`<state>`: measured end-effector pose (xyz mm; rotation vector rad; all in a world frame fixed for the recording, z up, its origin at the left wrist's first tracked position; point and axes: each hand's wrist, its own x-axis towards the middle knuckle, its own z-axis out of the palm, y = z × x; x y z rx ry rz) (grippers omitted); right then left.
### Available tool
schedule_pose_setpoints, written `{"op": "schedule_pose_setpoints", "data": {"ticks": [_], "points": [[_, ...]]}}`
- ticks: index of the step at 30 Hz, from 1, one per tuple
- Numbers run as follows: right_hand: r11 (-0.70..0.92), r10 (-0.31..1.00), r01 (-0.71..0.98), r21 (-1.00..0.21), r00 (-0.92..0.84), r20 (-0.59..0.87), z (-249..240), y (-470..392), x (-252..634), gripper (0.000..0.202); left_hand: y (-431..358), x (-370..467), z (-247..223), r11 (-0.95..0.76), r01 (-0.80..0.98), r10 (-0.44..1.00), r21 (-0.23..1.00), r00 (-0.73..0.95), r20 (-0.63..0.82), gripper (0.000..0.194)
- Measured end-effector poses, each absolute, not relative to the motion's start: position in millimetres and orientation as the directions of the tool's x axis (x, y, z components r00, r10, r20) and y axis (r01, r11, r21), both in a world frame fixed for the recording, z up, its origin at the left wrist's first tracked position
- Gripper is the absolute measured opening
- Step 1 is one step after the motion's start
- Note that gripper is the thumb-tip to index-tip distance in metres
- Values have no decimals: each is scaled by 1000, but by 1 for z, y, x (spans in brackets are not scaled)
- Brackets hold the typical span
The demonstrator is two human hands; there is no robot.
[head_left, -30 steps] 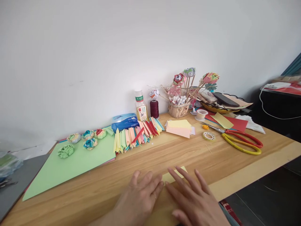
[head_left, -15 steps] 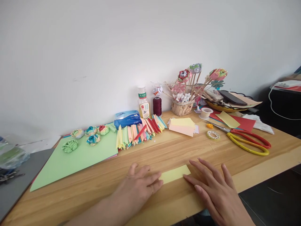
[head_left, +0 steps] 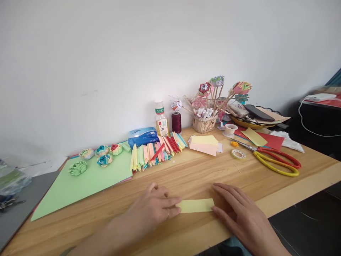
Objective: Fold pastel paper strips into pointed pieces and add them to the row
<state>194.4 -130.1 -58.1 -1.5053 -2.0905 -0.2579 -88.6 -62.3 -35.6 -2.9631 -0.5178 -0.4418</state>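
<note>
A narrow strip of pale yellow paper (head_left: 196, 205) lies flat on the wooden table in front of me. Two fingers of my left hand (head_left: 151, 206) rest on its left end, stretched out, while the other fingers are bent and raised a little. That thumb is hidden beneath the hand. At the strip's right end, the thumb of my right hand (head_left: 242, 213) touches the edge. Its fingers reach forward onto the tabletop, apart from the thumb. Both hands are open, palms down.
Folded paper pieces (head_left: 157, 154) stand in a row beyond my hands. Paper flowers (head_left: 104, 160) sit on a green sheet (head_left: 87, 192) at left. Paper slips (head_left: 204, 145), a tape roll (head_left: 238, 154) and large scissors (head_left: 277, 161) lie ahead and right. A thread spool (head_left: 176, 122) stands behind.
The strip's right end has swung nearer to me, so it lies straighter across. My right hand's fingers have drawn closer together, its thumb now at the strip's end. The view has shifted slightly.
</note>
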Motion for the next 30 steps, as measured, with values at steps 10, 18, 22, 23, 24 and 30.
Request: {"op": "schedule_pose_setpoints", "data": {"ticks": [10,18,22,23,24,30], "points": [[403,706,908,-118,-227,671,-50,-126,163,25,-78,-71,-18,-921,383,269,-72,758,594,29],[447,781,863,-235,-249,572,-54,-124,128,16,-87,-64,-27,-901,433,369,-2,769,523,33],[517,834,772,-370,-357,422,-51,-123,124,7,-87,-64,-31,-897,442,389,-15,804,449,37],[528,834,755,-389,-376,403,-50,-122,124,10,-86,-64,-32,-896,443,389,-24,810,438,38],[539,832,741,-400,-393,393,-49,-121,125,13,-86,-65,-34,-893,448,392,-30,811,435,37],[547,837,714,-438,-447,316,-42,-114,134,29,-80,-69,-42,-863,503,451,-42,806,384,30]]}}
